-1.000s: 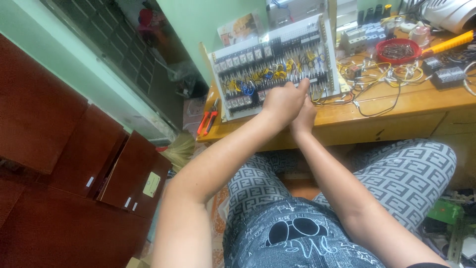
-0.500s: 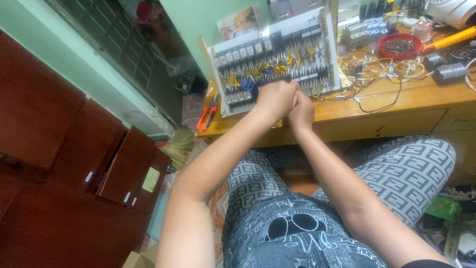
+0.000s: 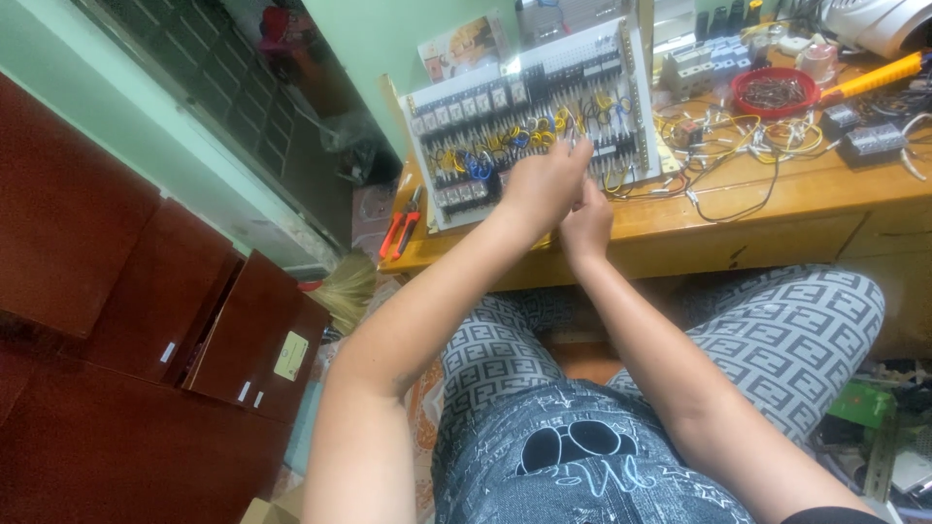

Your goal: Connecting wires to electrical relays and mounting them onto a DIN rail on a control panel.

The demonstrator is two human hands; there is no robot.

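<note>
A white wiring panel (image 3: 456, 107) with rows of grey terminal blocks and yellow and blue wires leans upright on the wooden desk (image 3: 777, 189). My left hand (image 3: 542, 184) is raised in front of the panel's middle rows, fingers pinched on a thin metal-tipped piece (image 3: 573, 142) that pokes up among the wires. My right hand (image 3: 588, 221) is just below and behind it, fingers curled, close to the panel's lower edge. The left hand partly hides it, and what it holds is unclear.
On the desk to the right lie loose yellow wires (image 3: 738, 141), a red bowl of small parts (image 3: 774, 92), black components (image 3: 871, 143) and an orange-handled tool (image 3: 874, 76). Red-handled pliers (image 3: 403, 225) rest at the desk's left end. Dark red cabinets (image 3: 116, 281) stand on the left.
Both hands have moved up from the panel's lower edge to its middle rows. The left hand now pinches at the wires there.
</note>
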